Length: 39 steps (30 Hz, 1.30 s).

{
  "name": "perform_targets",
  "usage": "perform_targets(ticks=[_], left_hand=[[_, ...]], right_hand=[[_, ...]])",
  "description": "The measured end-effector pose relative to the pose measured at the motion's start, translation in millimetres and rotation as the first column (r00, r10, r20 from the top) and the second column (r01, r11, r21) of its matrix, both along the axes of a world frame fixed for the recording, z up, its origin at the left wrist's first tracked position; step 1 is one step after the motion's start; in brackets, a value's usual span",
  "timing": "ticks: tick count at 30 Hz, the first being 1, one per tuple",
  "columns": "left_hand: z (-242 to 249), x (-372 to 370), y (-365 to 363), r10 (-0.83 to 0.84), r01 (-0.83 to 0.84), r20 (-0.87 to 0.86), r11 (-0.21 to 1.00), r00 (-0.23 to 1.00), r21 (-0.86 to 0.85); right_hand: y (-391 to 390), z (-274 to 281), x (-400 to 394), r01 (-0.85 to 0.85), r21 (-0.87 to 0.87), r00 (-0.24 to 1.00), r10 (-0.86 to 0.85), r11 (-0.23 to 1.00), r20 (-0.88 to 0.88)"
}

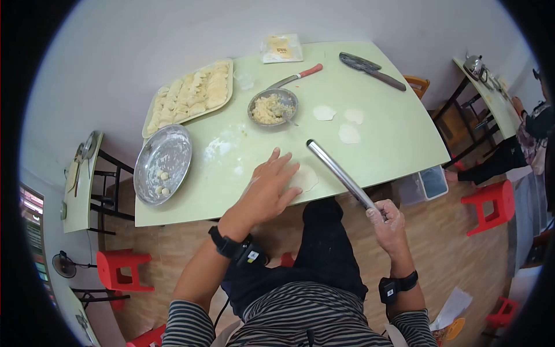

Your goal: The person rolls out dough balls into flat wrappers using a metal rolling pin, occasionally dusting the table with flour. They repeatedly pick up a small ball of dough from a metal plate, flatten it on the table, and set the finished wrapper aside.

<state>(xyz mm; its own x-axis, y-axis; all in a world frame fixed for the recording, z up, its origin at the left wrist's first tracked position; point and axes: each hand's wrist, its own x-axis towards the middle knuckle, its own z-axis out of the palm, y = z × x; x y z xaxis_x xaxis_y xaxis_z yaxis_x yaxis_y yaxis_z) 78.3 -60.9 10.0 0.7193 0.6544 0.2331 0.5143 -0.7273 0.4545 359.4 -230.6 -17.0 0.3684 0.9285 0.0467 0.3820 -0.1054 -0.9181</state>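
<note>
My right hand (386,224) is wrapped round the lower end of a shiny metal rolling pin (341,172), whose far end reaches over the table. My left hand (269,186) lies open near the table's front edge, its fingers spread and overlapping a thin round dough wrapper (307,178). Part of that wrapper is hidden under the fingers. Three more wrappers (349,134) lie flat beyond the pin. Behind my left hand stands a metal bowl of filling (268,110) with a spoon in it. To the left, a metal basin (173,143) dusted with flour holds several small dough balls (163,175).
A tray (232,87) full of dumplings is at the back left. A red-handled knife (300,75), a dark knife (378,74) and a white packet (281,50) lie toward the back. Red stools (491,207) stand around. Another person (529,130) is at the right.
</note>
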Motion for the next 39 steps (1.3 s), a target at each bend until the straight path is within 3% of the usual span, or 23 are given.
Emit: perform_targets(ticks=[7,10,17,19,22,25,27,28,30,34,36,39], left_hand=[[-5.5,-13.4,-36.3,0.044,-0.031,-0.055,0.976,0.998,0.216],[-12.6,-13.0,-37.4,0.011,0.006,-0.08,0.977,0.997,0.215],[-3.2,-0.3,-30.3,0.071,-0.074,0.022,0.969,0.997,0.236],[-1.9,5.9,-23.7,0.056,-0.022,-0.172,0.981,0.983,0.191],[2.2,16.0,-5.7,0.031,0.001,-0.263,0.993,0.964,0.121],[6.3,26.5,11.1,-0.016,0.033,-0.289,0.998,0.957,0.056],[13.4,32.8,18.9,-0.022,0.039,-0.317,0.998,0.948,0.045],[15.5,34.6,19.5,-0.03,0.042,-0.346,0.999,0.938,0.028],[15.4,35.0,18.5,-0.028,0.029,-0.292,1.0,0.956,-0.001],[8.5,22.0,3.2,0.024,-0.018,-0.15,0.999,0.988,0.035],[2.6,6.2,-8.9,0.012,-0.001,-0.187,0.998,0.982,0.06],[-1.2,-10.9,-23.0,0.013,0.008,-0.214,0.995,0.977,0.099]], right_hand=[[-5.7,-6.4,0.9,-0.022,-0.04,1.0,0.022,0.999,-0.012],[-5.3,5.2,-6.2,-0.049,0.0,0.997,0.049,0.999,0.052],[5.4,21.8,-10.4,-0.213,0.119,0.901,0.148,0.97,0.408],[10.0,21.3,-9.7,-0.231,0.154,0.877,0.137,0.961,0.46],[14.2,17.4,-8.0,-0.22,0.119,0.859,0.134,0.968,0.493],[19.2,11.2,-5.7,-0.104,0.045,0.928,0.08,0.994,0.365],[23.6,11.3,-1.1,-0.03,-0.192,0.993,0.051,0.981,0.106],[23.8,10.9,-0.4,-0.027,-0.191,0.993,0.048,0.981,0.106],[25.2,9.3,0.7,-0.047,-0.204,0.984,0.01,0.978,-0.178],[15.9,-1.2,4.2,-0.054,-0.141,0.96,0.012,0.989,-0.281],[9.1,-6.2,4.9,0.005,-0.074,0.938,-0.03,0.997,-0.344],[0.7,-10.0,4.9,-0.026,-0.052,0.966,0.012,0.998,-0.259]])
